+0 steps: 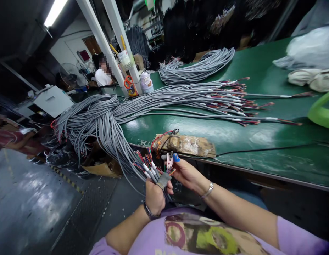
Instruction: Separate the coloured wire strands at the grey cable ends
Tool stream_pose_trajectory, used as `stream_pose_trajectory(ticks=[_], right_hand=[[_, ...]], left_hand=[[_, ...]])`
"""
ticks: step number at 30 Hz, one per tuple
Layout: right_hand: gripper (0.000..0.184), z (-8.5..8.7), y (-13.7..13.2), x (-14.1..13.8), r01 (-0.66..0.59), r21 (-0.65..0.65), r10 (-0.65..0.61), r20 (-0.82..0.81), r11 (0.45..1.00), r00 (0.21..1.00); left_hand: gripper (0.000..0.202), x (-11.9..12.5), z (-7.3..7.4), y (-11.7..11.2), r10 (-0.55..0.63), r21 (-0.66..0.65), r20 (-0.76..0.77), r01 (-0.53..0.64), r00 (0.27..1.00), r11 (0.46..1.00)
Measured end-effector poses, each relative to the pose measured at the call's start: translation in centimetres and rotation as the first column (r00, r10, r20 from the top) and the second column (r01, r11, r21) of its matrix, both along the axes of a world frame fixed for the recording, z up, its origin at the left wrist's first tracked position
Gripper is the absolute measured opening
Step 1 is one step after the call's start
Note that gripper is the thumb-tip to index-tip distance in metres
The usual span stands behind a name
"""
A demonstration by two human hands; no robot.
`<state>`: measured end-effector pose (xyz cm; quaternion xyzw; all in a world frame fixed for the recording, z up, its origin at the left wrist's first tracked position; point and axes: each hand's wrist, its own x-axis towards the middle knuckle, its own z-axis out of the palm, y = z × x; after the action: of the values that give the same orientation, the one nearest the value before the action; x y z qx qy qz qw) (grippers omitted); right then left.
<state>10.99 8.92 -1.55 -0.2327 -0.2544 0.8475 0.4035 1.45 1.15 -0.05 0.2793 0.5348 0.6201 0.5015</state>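
Observation:
My left hand (154, 196) is closed around a bunch of grey cables (119, 156) just below their stripped ends, where thin red, green, blue and white wires (145, 161) fan out. A grey guard covers one of its fingers. My right hand (186, 173) pinches a small pink and metal cutting tool (169, 161) against those wire ends; a blue cap covers one fingertip. Both hands hover in front of the green table's near edge (233, 166).
Long bundles of grey cables (180, 99) with stripped coloured ends lie across the green table, with another coil (196, 65) behind. A worn brown pad with wires (188, 143) sits at the edge. White bags (308, 53), a green hoop (321, 111) and seated people at left.

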Motion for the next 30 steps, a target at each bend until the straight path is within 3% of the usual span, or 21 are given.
stream_pose_trajectory(ticks=[6,15,20,26,30], right_hand=[[0.038,0.1,0.0,-0.2,0.015,-0.027,-0.016,-0.016,1.000,1.000],[0.040,-0.3,-0.1,0.9,-0.140,-0.063,0.136,-0.065,0.988,0.989],[0.023,-0.4,-0.1,1.1,-0.105,-0.014,0.105,-0.020,0.994,0.994],[0.031,-0.4,-0.1,1.0,-0.091,-0.052,0.090,-0.023,0.994,0.996],[0.037,-0.3,-0.1,0.6,-0.090,-0.008,0.090,-0.012,0.996,0.996]], left_hand=[[0.028,0.1,-0.3,0.1,0.004,-0.016,-0.014,-0.004,1.000,1.000],[0.031,-0.4,-0.8,-1.1,0.028,0.014,-0.005,-0.028,1.000,1.000],[0.029,-0.5,-0.9,-1.3,0.038,0.041,-0.040,-0.037,0.998,0.998],[0.031,-0.1,-1.0,-0.5,0.064,0.035,-0.079,-0.061,0.995,0.997],[0.031,0.1,-1.3,-0.1,0.065,0.037,-0.094,-0.062,0.993,0.997]])
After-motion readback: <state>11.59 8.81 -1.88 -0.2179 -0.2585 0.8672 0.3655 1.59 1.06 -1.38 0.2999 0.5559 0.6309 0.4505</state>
